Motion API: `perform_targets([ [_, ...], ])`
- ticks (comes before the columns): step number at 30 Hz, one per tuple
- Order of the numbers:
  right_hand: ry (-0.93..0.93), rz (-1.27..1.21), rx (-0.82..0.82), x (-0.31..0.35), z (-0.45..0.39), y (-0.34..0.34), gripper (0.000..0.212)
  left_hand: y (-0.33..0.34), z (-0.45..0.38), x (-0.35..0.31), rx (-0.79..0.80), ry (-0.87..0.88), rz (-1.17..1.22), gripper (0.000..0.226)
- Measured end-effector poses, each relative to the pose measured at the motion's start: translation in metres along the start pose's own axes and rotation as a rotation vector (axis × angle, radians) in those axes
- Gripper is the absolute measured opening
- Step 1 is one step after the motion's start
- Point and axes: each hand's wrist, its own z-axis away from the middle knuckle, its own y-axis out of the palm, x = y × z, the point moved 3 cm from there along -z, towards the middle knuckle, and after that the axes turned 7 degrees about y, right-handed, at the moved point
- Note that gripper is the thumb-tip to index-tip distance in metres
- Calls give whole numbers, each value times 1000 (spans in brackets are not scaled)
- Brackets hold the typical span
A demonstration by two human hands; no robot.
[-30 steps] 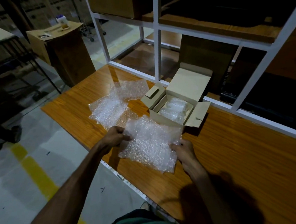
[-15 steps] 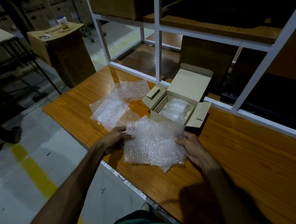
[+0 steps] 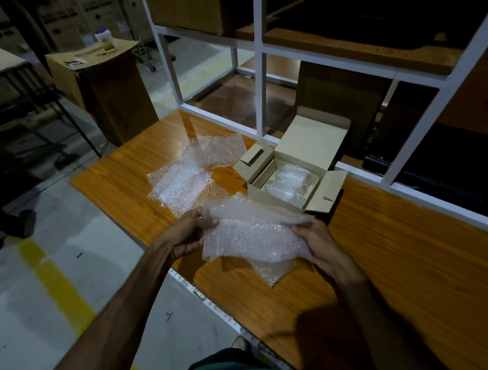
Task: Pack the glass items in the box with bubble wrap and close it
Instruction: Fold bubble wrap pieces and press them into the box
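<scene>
White jar (image 3: 104, 40) seen on brown cabinet (image 3: 100, 79) — far left beyond fingers; white frame (image 3: 261, 99) behind.

A wooden table (image 3: 390, 267) carries an open cardboard box (image 3: 276, 197) at twelve o'clock, with loose bubble wrap sheets (image 3: 185, 180) at ten o'clock.
</scene>
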Motion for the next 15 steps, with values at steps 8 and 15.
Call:
perform_targets([
  [8,-10,90,15,-4,-7,-2,45,-1,5,0,-324,115,-138,59],
  [15,17,143,-32,-13,-12,-7,32,8,8,24,-318,56,-380,35],
])
